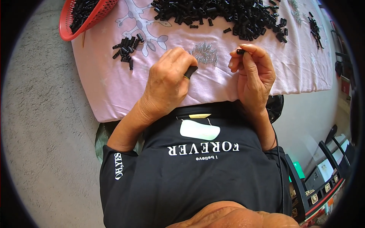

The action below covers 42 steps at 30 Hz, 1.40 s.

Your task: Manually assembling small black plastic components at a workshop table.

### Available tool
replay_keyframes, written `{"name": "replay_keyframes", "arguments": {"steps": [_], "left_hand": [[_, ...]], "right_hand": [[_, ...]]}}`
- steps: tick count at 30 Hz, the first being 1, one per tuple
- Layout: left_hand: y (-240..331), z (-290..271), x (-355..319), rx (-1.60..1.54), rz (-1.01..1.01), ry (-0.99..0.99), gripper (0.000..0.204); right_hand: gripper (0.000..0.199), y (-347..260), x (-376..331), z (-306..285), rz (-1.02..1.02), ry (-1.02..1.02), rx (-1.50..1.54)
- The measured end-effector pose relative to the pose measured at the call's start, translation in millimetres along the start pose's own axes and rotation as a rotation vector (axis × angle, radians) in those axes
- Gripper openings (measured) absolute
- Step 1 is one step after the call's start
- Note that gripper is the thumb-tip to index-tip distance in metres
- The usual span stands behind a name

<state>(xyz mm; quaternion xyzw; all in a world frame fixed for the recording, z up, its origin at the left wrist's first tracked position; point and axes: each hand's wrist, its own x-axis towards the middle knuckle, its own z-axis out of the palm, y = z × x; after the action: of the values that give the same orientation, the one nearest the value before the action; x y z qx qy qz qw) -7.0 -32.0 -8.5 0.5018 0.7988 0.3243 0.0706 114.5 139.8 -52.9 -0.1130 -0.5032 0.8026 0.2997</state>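
A small black tube (239,51) is raised over the surface, right of the silvery pile (204,53), pinched between the thumb and fingers of the right hand (258,74). The left hand (167,78) is just left of that pile, its fingers curled inward, a black cover (191,71) on the thumb; whether they grip anything cannot be told. Beyond the left hand lies a little cluster of black tubes (127,49); a large black heap (232,15) spreads farther back. Pink patterned cloth (114,91) covers the surface, and a red basket (65,24) containing black pieces stands at its far left corner.
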Motion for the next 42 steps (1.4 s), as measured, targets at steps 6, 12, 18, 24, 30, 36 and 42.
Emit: {"name": "replay_keyframes", "arguments": {"steps": [6,12,18,24,30,36,42], "left_hand": [[-1.9,-5.3,-6.7,-0.091,-0.094,0.037,0.027],[5.3,-0.7,-6.4,-0.048,-0.073,0.001,0.028],[0.8,5.3,-4.3,0.007,-0.011,0.002,0.028],[6.4,4.9,1.5,-0.194,-0.065,0.031,0.035],[12.6,8.7,6.7,-0.261,-0.026,0.08,0.037],[19.6,12.0,9.7,-0.266,0.03,0.107,0.038],[19.0,16.1,9.7,-0.304,0.028,0.109,0.041]], "right_hand": [[0.019,-0.8,-0.2,0.3,0.003,-0.006,-0.013],[0.017,-1.3,-1.0,2.8,0.015,0.009,-0.02],[0.015,-3.7,-2.9,3.5,0.047,-0.029,-0.055],[0.014,-6.1,-3.8,9.1,0.075,-0.143,-0.166],[0.016,-5.3,-0.8,15.4,-0.052,-0.188,-0.503],[0.013,-7.8,1.6,14.8,-0.138,-0.254,-0.621],[0.011,-10.1,1.9,15.5,-0.106,-0.265,-0.658]]}}
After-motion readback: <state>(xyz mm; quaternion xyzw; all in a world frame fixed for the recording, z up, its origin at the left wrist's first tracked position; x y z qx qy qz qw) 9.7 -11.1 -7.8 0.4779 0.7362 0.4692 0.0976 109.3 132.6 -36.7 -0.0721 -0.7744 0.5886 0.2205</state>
